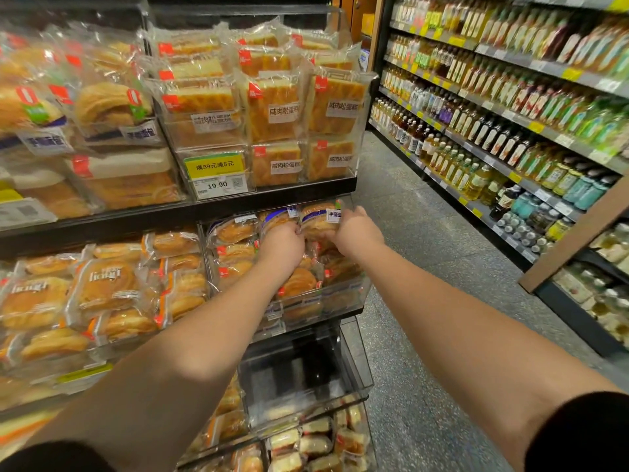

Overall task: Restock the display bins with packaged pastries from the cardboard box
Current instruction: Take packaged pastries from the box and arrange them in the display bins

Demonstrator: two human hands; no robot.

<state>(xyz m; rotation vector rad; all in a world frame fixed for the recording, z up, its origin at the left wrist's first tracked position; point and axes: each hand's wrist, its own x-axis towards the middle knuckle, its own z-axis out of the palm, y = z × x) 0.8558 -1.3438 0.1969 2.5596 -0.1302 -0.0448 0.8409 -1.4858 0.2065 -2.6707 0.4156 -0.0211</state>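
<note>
Head view showed both bare forearms stretched forward into a clear acrylic display bin (354,294) on the middle shelf of a black bakery rack. Left hand (281,246) had its fingers curled down on a round golden pastry in crinkly clear plastic wrap with a blue band (277,219), knuckles up, wrist slightly bent. Right hand (354,229) gripped a second, similar wrapped round pastry with a white label (320,218) from its right side, fingers curled round the edge; the fingertips were hidden behind the packet. Both packets sat at the top back of the bin, touching each other, above more glossy wrapped flaky pastries piled in the same bin. Black sleeves showed at both upper arms.

Bin above held square yellow cake slices in stiff clear packs with white labels (282,110), stood upright in rows, with a yellow and white price tag (216,175) clipped on the front. Left bins held flat, swirled buns in clear wrappers with orange trim (102,287). Clear bin below (306,376) looked dark inside. Speckled grey floor (408,233) ran along a shelf of bottled oils and sauces (493,131) on the right. Cardboard box was not in view
</note>
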